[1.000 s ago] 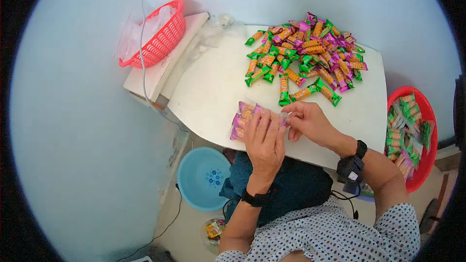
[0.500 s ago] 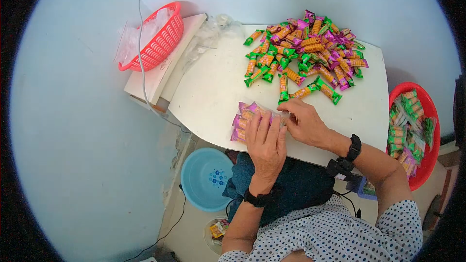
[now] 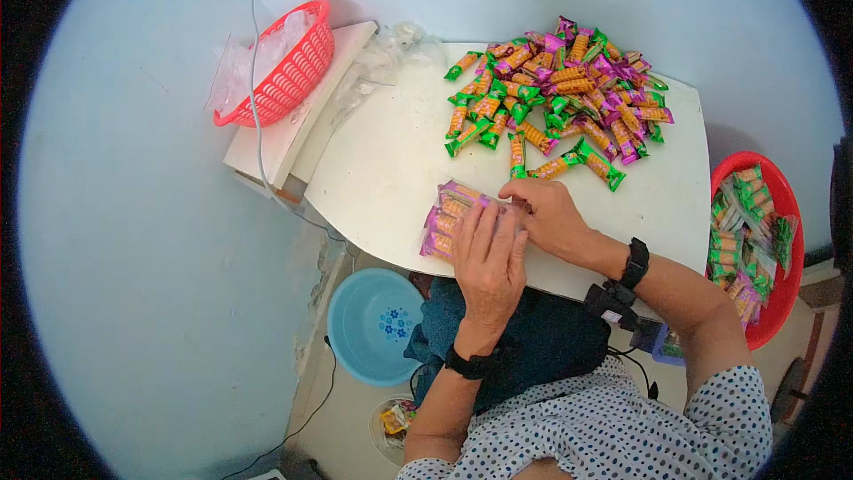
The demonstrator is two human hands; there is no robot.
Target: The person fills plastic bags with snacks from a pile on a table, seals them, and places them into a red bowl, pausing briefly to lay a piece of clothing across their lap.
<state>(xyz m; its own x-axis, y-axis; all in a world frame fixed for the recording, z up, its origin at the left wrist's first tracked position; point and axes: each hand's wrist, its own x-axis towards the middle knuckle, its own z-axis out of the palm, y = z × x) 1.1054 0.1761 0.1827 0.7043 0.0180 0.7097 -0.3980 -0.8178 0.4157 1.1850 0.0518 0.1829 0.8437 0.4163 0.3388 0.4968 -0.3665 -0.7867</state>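
Note:
A clear plastic bag (image 3: 441, 221) of purple-wrapped snack bars lies near the front edge of the white table. My left hand (image 3: 486, 268) rests flat over the bag's right part, fingers stretched out, pressing it down. With curled fingers, my right hand (image 3: 554, 220) pinches the bag's right end beside the left fingertips; the exact grip is partly hidden. Just beyond the hands, loose snack bars (image 3: 569, 84) in green and purple wrappers form a heap, with a few single ones at its near side.
A red basket (image 3: 298, 71) of clear bags stands on a white box (image 3: 289, 147) at left. Crumpled plastic (image 3: 404, 44) lies behind it. A red basin (image 3: 786, 293) of packed bags is at right, a blue basin (image 3: 355, 347) below left. A cable (image 3: 255, 80) hangs at left.
My right hand has shifted slightly left and its fingers have curled in toward the bag's end. The left hand stays on the bag.

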